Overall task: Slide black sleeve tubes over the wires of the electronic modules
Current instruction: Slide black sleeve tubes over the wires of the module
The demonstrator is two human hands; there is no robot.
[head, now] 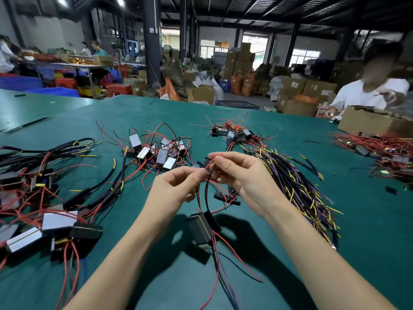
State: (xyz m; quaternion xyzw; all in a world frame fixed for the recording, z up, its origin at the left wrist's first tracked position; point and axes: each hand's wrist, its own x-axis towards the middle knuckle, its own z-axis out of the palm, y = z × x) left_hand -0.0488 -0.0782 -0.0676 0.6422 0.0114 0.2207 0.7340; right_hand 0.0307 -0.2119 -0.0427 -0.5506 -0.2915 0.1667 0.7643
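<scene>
Hanging below both hands, a black module (pixel 201 229) is held up by its wires (pixel 206 193). Wires are pinched by left hand (pixel 178 184) and right hand (pixel 241 173); sleeve bundle (pixel 297 186) at 3 o'clock

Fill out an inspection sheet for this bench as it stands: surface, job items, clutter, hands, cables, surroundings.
Surface: green table, covered in a mat.
Job's things: black module hangs from its wires between the hands; pile of modules behind; sleeved modules at left; bundle of sleeve tubes with yellow and purple wires at right.
Clutter: short black offcuts near the right edge; cardboard box far right.
Hands: left hand and right hand both pinch the module's red and black wires.
Cables: loose red wires trail toward the near edge.
Surroundings: a person in white across the table; stacked cartons behind.
</scene>
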